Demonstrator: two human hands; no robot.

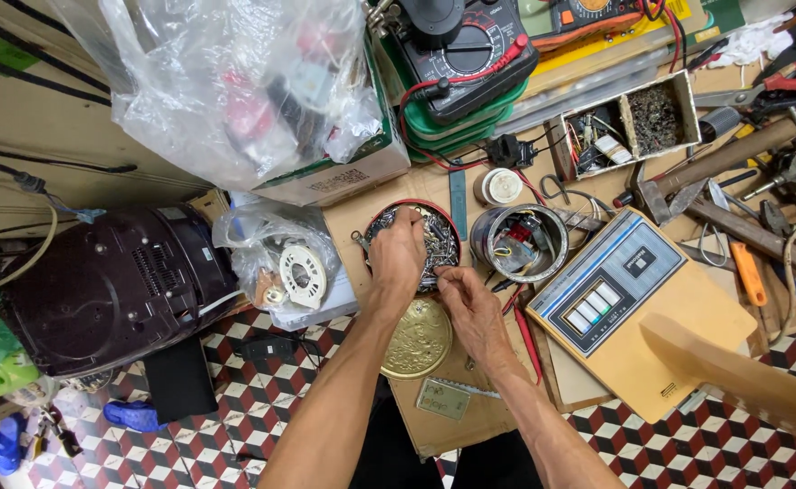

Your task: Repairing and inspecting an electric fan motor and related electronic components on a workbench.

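**A:** How far along does the sorting look?

**B:** Early, I'd judge. The round tin [448, 237] is heaped with screws [440, 243] and small metal bits, and I see no separate pile picked out beside it. Its gold lid [416, 340] lies off, just near of the tin, so the opening is done; the picking through seems to be what is left.

**A:** Where are the hands?

**B:** The left hand [396, 258] lies palm down over the left part of the tin, fingers curled into the screws. Whether it has closed on anything, I cannot tell; the fingertips are buried. The right hand [467, 303] sits at the tin's near right rim, thumb and forefinger pinched narrow on something tiny. It is too small to name, probably a screw.

**A:** So the screws are right at the grip?

**B:** Yes, touching both hands, under the left and just far of the right.

**A:** What's around?

**B:** A second can [519, 243] with wires just right of the tin, a tan box [638, 312] further right, a meter [466, 54] far behind, a plastic bag [280, 263] to the left.
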